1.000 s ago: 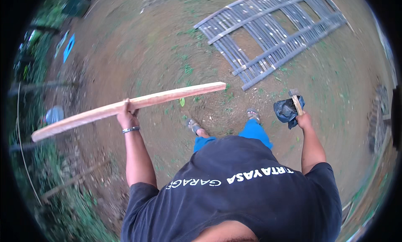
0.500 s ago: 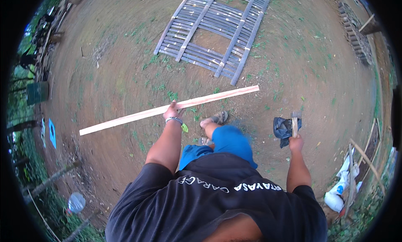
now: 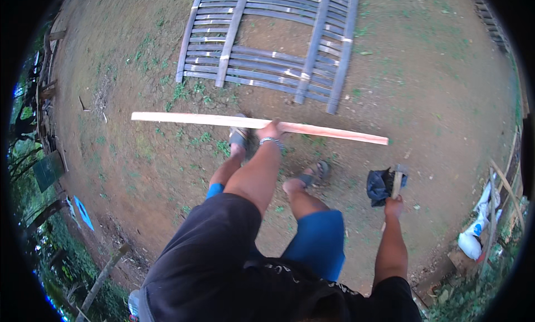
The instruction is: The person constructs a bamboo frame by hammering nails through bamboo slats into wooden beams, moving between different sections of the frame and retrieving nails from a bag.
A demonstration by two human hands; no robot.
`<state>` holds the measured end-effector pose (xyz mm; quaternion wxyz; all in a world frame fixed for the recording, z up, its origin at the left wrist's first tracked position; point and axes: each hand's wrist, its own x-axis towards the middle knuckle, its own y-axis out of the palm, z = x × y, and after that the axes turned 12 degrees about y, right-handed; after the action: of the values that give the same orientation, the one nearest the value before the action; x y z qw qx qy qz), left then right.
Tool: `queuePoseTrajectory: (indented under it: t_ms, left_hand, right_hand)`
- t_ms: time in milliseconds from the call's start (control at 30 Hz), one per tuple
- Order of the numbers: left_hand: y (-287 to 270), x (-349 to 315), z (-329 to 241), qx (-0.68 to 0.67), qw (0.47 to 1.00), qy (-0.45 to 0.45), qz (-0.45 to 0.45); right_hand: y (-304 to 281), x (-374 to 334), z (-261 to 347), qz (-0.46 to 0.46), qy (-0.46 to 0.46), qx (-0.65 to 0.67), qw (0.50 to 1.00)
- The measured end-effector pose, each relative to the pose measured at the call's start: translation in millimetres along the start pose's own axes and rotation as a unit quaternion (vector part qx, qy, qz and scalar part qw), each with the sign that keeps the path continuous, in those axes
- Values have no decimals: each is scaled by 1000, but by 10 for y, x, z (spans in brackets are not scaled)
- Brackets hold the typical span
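Observation:
A long, pale wooden strip [image 3: 334, 133] lies crosswise in front of me, gripped near its middle by my left hand [image 3: 270, 131]. Its fingers are wrapped round the strip, and a banded bracelet sits at the wrist. Off to the right, my right hand [image 3: 393, 205] is closed round the wooden handle of a hammer [image 3: 397, 184], whose metal head points away from me. A black plastic bag [image 3: 379, 187] hangs beside the hammer on its left, seemingly from the same hand; its contents are hidden.
Ahead on the dirt ground lies a slatted bamboo frame [image 3: 267, 63] with gaps between its slats. White sacks [image 3: 471, 243] and leaning poles [image 3: 506, 189] stand at the right edge. A dark green panel [image 3: 49, 171] and a blue sheet [image 3: 83, 212] are at the left, near a post [image 3: 103, 278].
I have stepped forward, so the bamboo frame is closer. The wooden strip has swung so its right end now tilts nearer to me. Both hands keep their hold.

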<state>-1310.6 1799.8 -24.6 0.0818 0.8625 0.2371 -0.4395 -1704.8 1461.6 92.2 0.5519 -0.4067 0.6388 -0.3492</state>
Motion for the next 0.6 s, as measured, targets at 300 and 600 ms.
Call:
queuePoseTrajectory:
  t_ms: [300, 600]
  left_hand:
    - [338, 1912, 688, 51, 998, 27, 7]
    - [550, 2501, 863, 294, 950, 75, -69]
  right_hand:
    - [1487, 656, 586, -71, -2, -58, 996]
    - [2441, 735, 1354, -3, 95, -152, 984]
